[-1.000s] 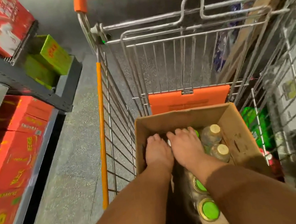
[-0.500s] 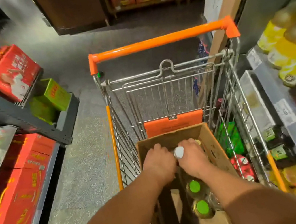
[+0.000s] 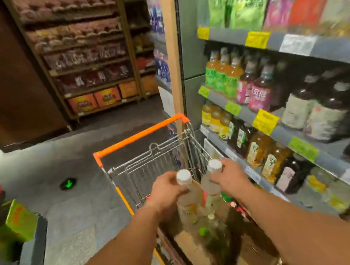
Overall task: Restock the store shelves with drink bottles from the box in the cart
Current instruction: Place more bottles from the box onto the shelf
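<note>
My left hand [image 3: 166, 190] grips the neck of a pale drink bottle [image 3: 187, 200] with a white cap. My right hand [image 3: 229, 175] grips the neck of a second white-capped bottle [image 3: 210, 187]. Both bottles hang upright, side by side, above the open cardboard box [image 3: 194, 249] in the wire cart [image 3: 143, 171]. Green-capped bottles [image 3: 203, 231] show blurred inside the box below them. The store shelves [image 3: 246, 112] with rows of drink bottles rise on the right, close to my right hand.
The cart's orange handle [image 3: 138, 135] points away from me. Red and green cartons [image 3: 17, 220] sit on a low rack at the left. A dark wooden shelf unit [image 3: 93, 76] stands across the aisle. Grey floor with a green arrow mark [image 3: 68, 183] lies left of the cart.
Both hands have come up out of the box, each lifting a white-capped bottle. The view has swung up and to the right, bringing the drink shelves into sight.
</note>
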